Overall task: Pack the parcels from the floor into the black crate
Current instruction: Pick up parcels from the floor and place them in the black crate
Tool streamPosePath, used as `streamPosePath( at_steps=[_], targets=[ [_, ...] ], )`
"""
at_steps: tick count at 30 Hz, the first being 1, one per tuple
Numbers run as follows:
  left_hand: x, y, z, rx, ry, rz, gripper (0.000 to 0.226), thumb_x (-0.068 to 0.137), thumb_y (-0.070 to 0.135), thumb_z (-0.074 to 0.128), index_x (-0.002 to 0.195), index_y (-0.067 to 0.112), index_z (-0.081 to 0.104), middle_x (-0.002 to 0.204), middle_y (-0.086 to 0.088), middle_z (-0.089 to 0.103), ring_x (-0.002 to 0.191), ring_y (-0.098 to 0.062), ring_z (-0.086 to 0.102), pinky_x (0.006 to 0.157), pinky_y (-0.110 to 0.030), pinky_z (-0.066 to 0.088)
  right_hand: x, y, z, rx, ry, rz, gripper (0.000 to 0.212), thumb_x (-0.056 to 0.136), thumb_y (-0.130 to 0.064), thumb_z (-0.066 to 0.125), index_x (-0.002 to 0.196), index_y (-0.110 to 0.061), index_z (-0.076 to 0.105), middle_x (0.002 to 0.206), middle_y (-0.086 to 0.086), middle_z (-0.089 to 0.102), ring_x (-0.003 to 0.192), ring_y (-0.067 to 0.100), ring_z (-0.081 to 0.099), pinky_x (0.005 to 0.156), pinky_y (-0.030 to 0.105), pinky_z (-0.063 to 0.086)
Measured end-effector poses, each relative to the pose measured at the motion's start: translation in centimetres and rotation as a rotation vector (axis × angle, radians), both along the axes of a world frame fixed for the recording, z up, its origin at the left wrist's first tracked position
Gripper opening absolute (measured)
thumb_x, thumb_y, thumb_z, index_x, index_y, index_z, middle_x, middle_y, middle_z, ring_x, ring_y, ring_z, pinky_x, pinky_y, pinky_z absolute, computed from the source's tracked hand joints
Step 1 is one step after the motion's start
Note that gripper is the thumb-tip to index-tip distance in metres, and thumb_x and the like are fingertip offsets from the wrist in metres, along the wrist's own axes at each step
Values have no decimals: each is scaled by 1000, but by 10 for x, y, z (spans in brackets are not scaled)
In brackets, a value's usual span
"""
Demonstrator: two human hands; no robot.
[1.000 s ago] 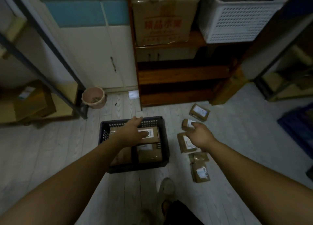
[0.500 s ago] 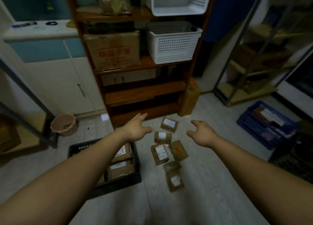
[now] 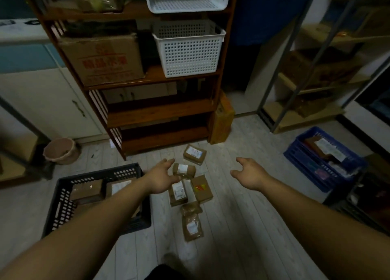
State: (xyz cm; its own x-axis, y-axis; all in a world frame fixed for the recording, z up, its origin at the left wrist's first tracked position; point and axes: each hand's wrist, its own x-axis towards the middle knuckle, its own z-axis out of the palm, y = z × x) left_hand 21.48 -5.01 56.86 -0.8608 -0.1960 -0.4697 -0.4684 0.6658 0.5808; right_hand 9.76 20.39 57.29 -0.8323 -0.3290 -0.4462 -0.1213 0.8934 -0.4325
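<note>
Left hand (image 3: 161, 179) is hovering over the brown parcels (image 3: 178, 192) lying loose on the floor (image 3: 242, 227) — fingers relaxed, gripping nothing. Right hand (image 3: 250, 175) is hanging to their right, fingers spread, also empty. Black crate (image 3: 63, 195) is sitting just left of the cluster — a few packed parcels (image 3: 87, 190) are lying inside.

Loose parcels (image 3: 201, 189) are lying in a cluster on the floor (image 3: 242, 216) in front of a shelf unit (image 3: 160, 113), with a crate (image 3: 99, 174) sitting just to their left and holding more parcels (image 3: 86, 192). The left hand (image 3: 160, 179) is hovering over the cluster's left edge, the right hand (image 3: 251, 175) to its right. A carton (image 3: 101, 58) and a basket (image 3: 187, 49) are sitting side by side on one shelf; a bucket (image 3: 60, 151) is standing left of the unit, a second crate (image 3: 304, 163) far right.
</note>
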Motion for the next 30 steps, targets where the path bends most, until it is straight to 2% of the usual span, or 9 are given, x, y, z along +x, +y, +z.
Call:
streamPosePath(
  at_steps=[4, 6, 8, 10, 13, 18, 22, 26, 30],
  targets=[
    [-29, -11, -21, 64, -13, 22, 71, 89, 38, 56, 147, 23, 18, 156, -6, 14, 141, -25, 18, 109, -32, 21, -23, -15, -24, -7, -56, -12, 69, 91, -41, 54, 148, -14, 26, 154, 11, 25, 137, 29, 31, 111, 35, 28],
    [-50, -15, -34, 109, -4, 25, 62, 90, 33, 57, 143, 21, 29, 149, -8, 30, 133, -22, 32, 94, -18, 27, -35, -17, -35, 1, -86, -24, 69, 91, -41, 55, 148, -14, 25, 153, 11, 26, 137, 28, 31, 110, 35, 27],
    [-72, -18, -50, 161, -9, 51, 49, 90, 25, 57, 135, 14, 41, 133, -3, 48, 112, -9, 46, 71, 1, 27, -53, -15, -49, 15, -121, -28, 70, 92, -41, 54, 149, -14, 23, 154, 10, 26, 138, 26, 29, 110, 33, 26],
    [-89, -18, -66, 223, -25, 89, 32, 91, 19, 56, 123, 15, 51, 98, 18, 51, 80, 12, 40, 55, 6, 32, -71, -12, -63, 29, -154, -38, 70, 93, -41, 53, 149, -14, 20, 154, 10, 24, 139, 24, 27, 111, 31, 24],
    [-110, -16, -84, 299, -75, 153, 31, 91, 15, 56, 88, 41, 39, 76, 25, 35, 61, 12, 39, 52, 8, 31, -98, -9, -91, 49, -220, -48, 70, 93, -42, 51, 150, -18, 18, 156, 9, 20, 140, 24, 25, 111, 29, 22],
    [-141, -12, -144, 385, -138, 265, 45, 85, -4, 58, 72, 35, 39, 69, 18, 48, 58, 14, 55, 52, 3, 36, -144, -15, -163, 87, -330, -5, 70, 94, -42, 50, 150, -20, 16, 156, 8, 20, 139, 25, 28, 109, 33, 29],
    [-170, -6, -220, 426, -155, 420, 23, 85, 5, 62, 98, 23, 55, 88, 9, 58, 72, 5, 53, 54, 3, 37, -187, -27, -242, 52, -402, 20, 68, 94, -41, 52, 150, -23, 18, 156, 6, 22, 138, 25, 30, 107, 32, 31],
    [-201, 11, -311, 483, -182, 569, 57, 83, 8, 66, 134, 9, 40, 104, 3, 53, 73, 3, 53, 47, 1, 39, -227, -34, -335, 47, -468, 56, 67, 93, -39, 54, 149, -25, 20, 154, 6, 25, 132, 28, 39, 99, 33, 43],
    [-226, 24, -406, 546, -241, 625, 63, 85, 1, 60, 140, 6, 31, 94, 6, 53, 72, -7, 55, 46, -7, 45, -257, -41, -429, 77, -479, 147, 67, 93, -36, 53, 149, -22, 20, 153, 9, 28, 127, 29, 44, 97, 40, 47]
  ],
)
